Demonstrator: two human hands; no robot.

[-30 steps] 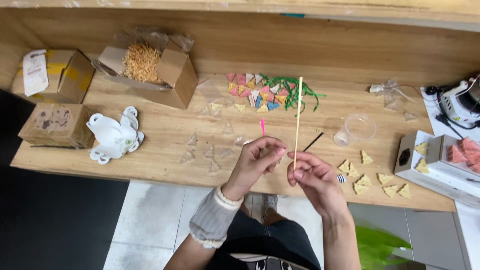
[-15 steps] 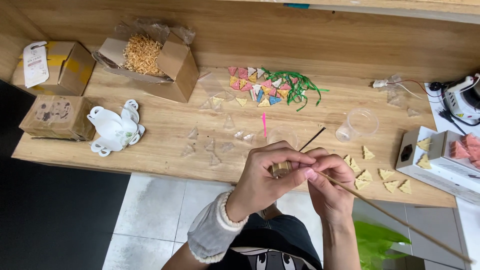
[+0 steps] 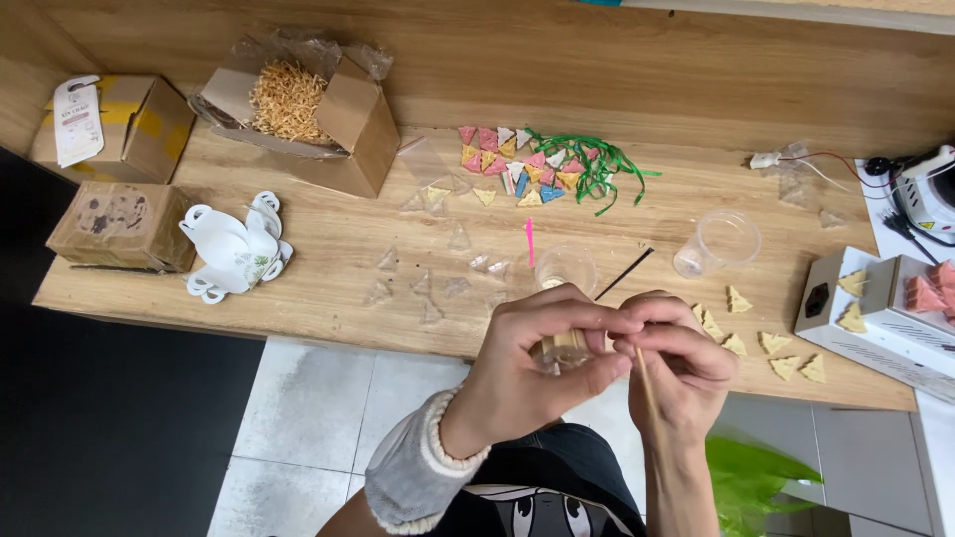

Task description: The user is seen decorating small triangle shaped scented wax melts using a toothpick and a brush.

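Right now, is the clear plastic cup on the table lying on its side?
No, the clear plastic cup stands upright, its open mouth facing up.

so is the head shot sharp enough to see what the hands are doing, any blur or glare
Head view: evenly lit, tabletop sharp, no strong glare; left hand and right hand are slightly soft, pinching a thin wooden stick; the small piece between the fingers is too hidden to identify; the clear plastic cup shows faint reflections.
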